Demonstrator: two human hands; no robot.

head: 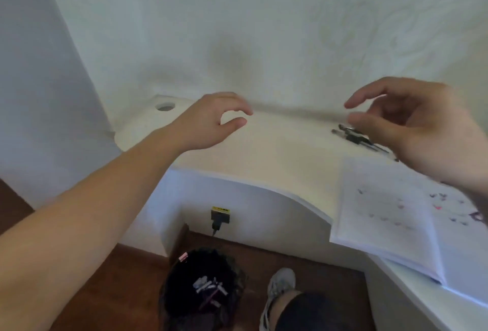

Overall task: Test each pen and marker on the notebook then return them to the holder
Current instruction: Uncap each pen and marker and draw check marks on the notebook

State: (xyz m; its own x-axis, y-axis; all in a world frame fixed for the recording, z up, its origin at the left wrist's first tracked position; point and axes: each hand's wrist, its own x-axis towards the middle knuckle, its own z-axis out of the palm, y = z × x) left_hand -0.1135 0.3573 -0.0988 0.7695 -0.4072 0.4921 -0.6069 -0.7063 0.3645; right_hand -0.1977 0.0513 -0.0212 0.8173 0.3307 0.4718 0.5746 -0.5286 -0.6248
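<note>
while both hands hover above the white desk (264,151), the left hand (211,119) and right hand (414,130) hold nothing, fingers loosely curled. dark pens (355,137) lie just under the right hand, beside the open notebook (390,214).

- Your right hand (422,130) hides part of the pens (355,136).
- The notebook (390,214) runs off the right edge; its marks are too blurred to read.

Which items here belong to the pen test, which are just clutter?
Job: pens lying on the desk; open notebook with test marks. No holder visible.
Clutter: black bin on the floor; wall plug; desk's cable hole.
</note>
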